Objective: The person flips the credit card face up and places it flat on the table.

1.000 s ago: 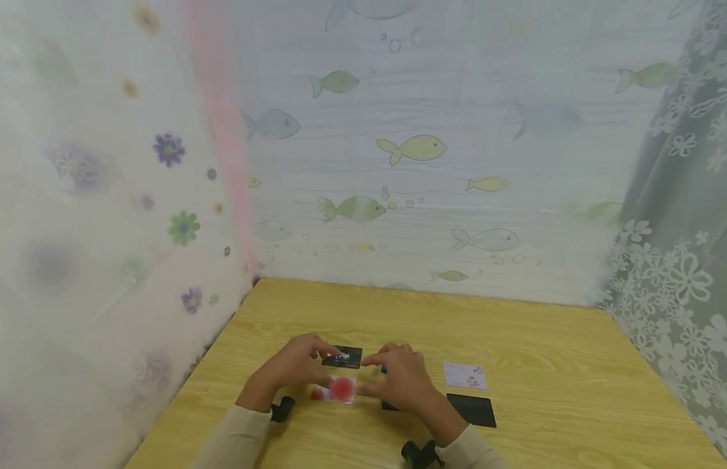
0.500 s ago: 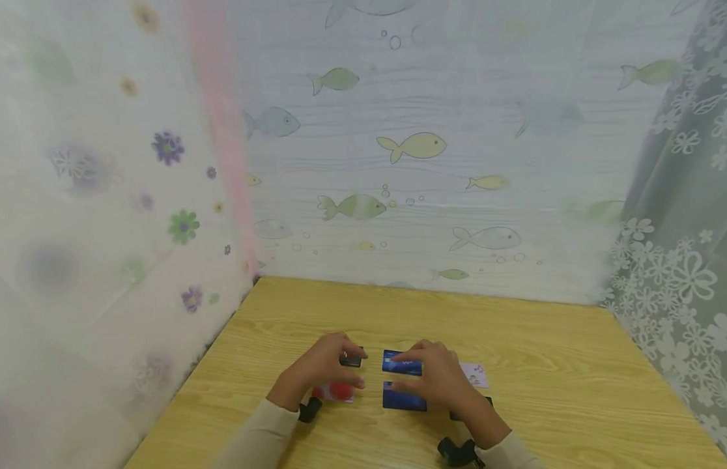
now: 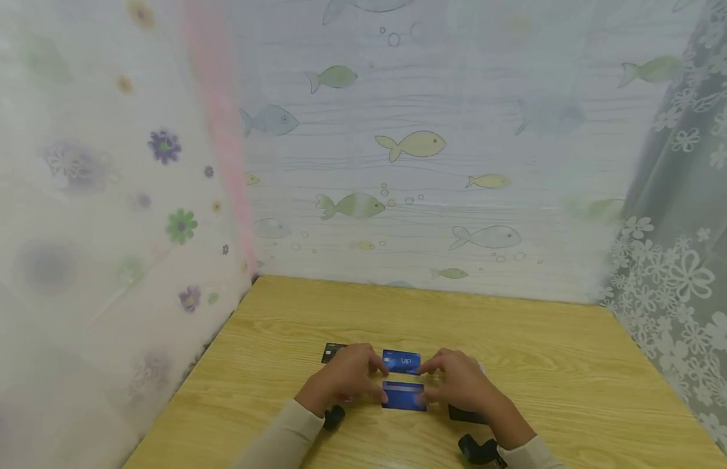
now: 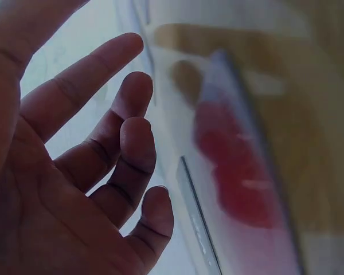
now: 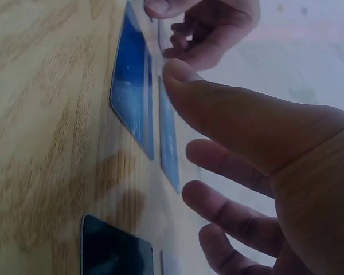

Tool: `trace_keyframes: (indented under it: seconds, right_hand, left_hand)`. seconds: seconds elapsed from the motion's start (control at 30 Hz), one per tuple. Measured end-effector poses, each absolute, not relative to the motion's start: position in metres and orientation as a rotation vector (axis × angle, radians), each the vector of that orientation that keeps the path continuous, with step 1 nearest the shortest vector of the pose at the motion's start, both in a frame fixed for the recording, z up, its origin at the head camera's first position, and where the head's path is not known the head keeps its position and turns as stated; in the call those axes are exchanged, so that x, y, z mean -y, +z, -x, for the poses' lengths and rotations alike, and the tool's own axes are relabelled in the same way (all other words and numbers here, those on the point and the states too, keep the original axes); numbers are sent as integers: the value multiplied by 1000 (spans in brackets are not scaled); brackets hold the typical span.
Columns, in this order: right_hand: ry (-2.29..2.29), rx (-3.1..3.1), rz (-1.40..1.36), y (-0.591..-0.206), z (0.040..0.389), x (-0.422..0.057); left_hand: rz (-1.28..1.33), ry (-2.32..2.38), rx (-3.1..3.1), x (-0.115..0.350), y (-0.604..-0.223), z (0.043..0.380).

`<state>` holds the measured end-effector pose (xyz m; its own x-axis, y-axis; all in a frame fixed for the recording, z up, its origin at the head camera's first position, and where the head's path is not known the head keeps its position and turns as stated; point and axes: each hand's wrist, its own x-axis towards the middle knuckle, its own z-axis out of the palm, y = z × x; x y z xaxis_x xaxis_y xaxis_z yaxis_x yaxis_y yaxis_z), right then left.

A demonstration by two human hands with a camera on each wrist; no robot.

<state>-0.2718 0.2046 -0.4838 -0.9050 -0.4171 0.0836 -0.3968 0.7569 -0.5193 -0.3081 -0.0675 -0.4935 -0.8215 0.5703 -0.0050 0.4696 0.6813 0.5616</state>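
Two bare hands bracket a pair of shiny blue rectangular cards on the yellow wood-grain table (image 3: 533, 365).
From here, the left hand (image 3: 353, 376) and right hand (image 3: 460, 385) both have thumb and fingers spread wide, gripping nothing; I can't tell if they touch. Between them, the blue card lettered VIP (image 3: 402, 362) lies flat just beyond the blue card with a pale stripe (image 3: 403, 400). A black rectangular card (image 3: 466, 415) pokes out beneath the right.

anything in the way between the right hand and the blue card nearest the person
Nothing visible stands between the right hand and the near blue card. The black card lies off to the right, outside that gap.
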Motion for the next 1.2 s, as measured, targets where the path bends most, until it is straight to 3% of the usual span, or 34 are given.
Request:
trace_keyframes:
  seconds: [1.2]
  right_hand:
    - [-857,-2805,636,-492,268,-199]
  left_hand:
    - [-595,1027,-2530,68,-489,293]
